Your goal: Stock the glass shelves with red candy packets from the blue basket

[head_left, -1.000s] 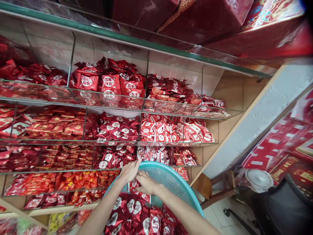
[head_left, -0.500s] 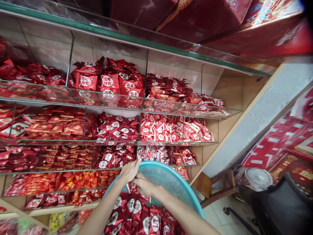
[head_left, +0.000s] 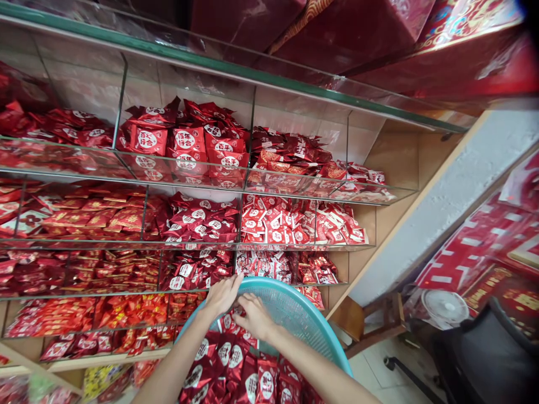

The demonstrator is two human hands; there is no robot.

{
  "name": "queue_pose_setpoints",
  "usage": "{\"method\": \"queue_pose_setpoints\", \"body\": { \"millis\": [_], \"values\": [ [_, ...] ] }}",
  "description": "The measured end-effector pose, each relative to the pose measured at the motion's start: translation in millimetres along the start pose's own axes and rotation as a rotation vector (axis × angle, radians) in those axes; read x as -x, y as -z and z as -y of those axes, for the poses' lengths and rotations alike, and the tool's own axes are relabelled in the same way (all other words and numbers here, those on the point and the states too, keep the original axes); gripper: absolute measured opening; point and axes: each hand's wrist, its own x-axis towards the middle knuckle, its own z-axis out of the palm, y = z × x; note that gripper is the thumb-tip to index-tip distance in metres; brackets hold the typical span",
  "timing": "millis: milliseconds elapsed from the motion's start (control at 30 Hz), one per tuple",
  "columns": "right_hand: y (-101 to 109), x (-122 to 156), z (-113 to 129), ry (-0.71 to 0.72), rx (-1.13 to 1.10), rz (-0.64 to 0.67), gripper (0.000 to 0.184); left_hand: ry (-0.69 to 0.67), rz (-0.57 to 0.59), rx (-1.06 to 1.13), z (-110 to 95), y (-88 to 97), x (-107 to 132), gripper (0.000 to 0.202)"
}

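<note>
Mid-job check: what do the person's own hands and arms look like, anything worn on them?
The left hand and right hand are ungloved. The left forearm and right forearm are bare, with no sleeve, watch or bracelet in view. Rings are too small to make out.

Black chair (head_left: 490, 356) near wooden stool (head_left: 350, 318)

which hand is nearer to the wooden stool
Right: the right hand, over the basket, is left of the wooden stool in view; the left hand is farther left.
</note>
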Motion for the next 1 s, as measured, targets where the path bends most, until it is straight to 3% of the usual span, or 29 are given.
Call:
{"method": "queue_pose_setpoints", "body": {
  "millis": [333, 500, 667, 900, 1000],
  "values": [
    [-19, -9, 7, 0.023, 0.074, 0.072, 0.015, 0.005, -0.013, -0.031, -4, 3.5, 3, 0.067],
    [-6, -5, 8, 0.050, 0.087, 0.006, 0.019, -0.028, -0.024, -0.036, 3, -2.4, 0, 0.064],
    [48, -1, 14, 0.157, 0.108, -0.186, 0.013, -0.049, -0.010, -0.062, 5, -3.3, -2, 0.061],
    [157, -18, 11, 0.208, 0.048, -0.680, 0.018, 0.007, 0.007, -0.007, -6, 6.1, 3, 0.068],
    [187, -30, 0, 0.152, 0.113, -0.646, 0.017, 0.018, 0.000, -0.006, -6, 6.5, 4, 0.068]
  ]
}}
